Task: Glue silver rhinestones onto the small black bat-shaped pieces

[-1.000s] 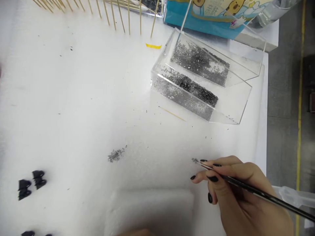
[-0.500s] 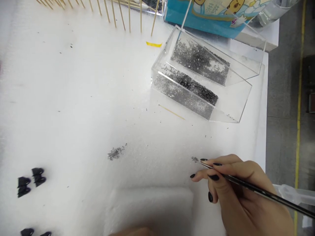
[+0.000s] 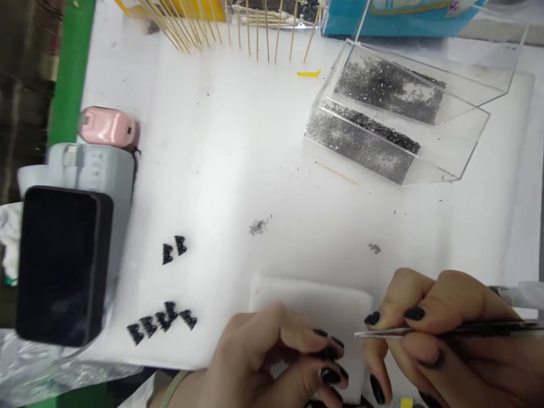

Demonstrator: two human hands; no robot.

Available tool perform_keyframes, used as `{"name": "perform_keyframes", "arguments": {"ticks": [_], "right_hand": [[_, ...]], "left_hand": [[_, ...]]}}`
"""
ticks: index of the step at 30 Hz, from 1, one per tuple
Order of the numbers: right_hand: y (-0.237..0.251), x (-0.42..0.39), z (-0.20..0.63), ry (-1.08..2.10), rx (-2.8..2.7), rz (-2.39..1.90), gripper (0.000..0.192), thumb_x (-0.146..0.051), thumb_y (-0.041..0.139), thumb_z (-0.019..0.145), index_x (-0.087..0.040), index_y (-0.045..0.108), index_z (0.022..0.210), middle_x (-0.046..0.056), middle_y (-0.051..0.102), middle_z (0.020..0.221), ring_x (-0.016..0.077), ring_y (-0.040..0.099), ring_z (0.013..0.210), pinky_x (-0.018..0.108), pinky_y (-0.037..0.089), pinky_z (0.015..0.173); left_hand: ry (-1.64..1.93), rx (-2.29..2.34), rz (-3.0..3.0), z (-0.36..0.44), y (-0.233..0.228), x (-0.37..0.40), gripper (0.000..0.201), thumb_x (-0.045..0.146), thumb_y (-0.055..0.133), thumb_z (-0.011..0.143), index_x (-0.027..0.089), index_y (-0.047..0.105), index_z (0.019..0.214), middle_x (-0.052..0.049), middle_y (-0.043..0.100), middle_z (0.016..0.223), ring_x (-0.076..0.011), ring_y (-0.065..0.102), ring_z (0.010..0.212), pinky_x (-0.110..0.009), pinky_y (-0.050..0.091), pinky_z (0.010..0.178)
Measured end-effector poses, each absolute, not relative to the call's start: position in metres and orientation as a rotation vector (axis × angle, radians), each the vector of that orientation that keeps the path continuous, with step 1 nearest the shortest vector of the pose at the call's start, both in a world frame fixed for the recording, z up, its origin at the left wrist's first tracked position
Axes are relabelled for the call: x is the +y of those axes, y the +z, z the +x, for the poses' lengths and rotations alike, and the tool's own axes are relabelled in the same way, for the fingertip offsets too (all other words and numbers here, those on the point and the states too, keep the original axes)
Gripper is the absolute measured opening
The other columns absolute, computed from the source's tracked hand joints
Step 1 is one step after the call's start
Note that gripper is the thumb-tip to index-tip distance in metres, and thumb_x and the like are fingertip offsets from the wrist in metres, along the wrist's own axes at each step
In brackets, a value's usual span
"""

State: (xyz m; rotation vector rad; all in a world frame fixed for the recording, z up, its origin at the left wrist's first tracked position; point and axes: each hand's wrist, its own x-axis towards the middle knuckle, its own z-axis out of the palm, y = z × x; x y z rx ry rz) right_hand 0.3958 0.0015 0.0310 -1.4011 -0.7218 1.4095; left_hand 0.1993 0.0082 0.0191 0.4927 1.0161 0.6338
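Observation:
My right hand [image 3: 450, 328] grips slim tweezers [image 3: 386, 333] with a pale metal tip and dark body. The tip points left, toward my left hand [image 3: 280, 357], and stays a short gap away from it. Thumb and fingers of the left hand are pinched together; something small and dark seems to sit between them, hard to tell from the dark nails. Beneath that hand lies a white foam block [image 3: 310, 289]. A small heap of tiny dark-edged bits [image 3: 258, 226] and a smaller cluster [image 3: 374, 248] lie beyond the hands.
Several small black pieces [image 3: 162, 321] lie at the left, with two more black pieces [image 3: 174, 249] above. A clear partitioned box [image 3: 450, 161] holds dark bits. Wooden sticks [image 3: 257, 37] line the back. A black-screened device [image 3: 62, 266] and a pink case [image 3: 108, 126] stand left.
The view has shifted left, showing the devices. My right hand has drawn the tweezers back from the small cluster toward my left hand, which has come up into view.

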Motion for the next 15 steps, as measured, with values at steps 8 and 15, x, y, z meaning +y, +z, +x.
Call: {"name": "perform_keyframes", "arguments": {"ticks": [8,15], "right_hand": [[0.0301,0.0011,0.3924,1.532,-0.845,-1.288,0.014,-0.019,0.072,0.103,-0.032,0.068,0.098,-0.002,0.072,0.086,0.0061,0.055,0.04,0.015,0.043,0.035],[0.0266,0.002,0.3929,1.434,-1.061,-1.29,0.015,-0.017,0.066,0.105,-0.031,0.064,0.1,-0.003,0.07,0.084,0.0068,0.061,0.05,0.012,0.05,0.044]], "left_hand": [[0.836,0.878,0.427,0.2079,0.0187,0.0193,0.02,-0.002,0.076,0.093,0.017,0.075,0.091,-0.002,0.083,0.08,-0.0149,0.082,0.072,-0.019,0.07,0.069],[0.827,0.886,0.467,0.2082,0.0175,0.0204,0.023,-0.006,0.073,0.094,0.017,0.072,0.09,-0.001,0.083,0.083,-0.0119,0.081,0.069,-0.017,0.068,0.068]]}}
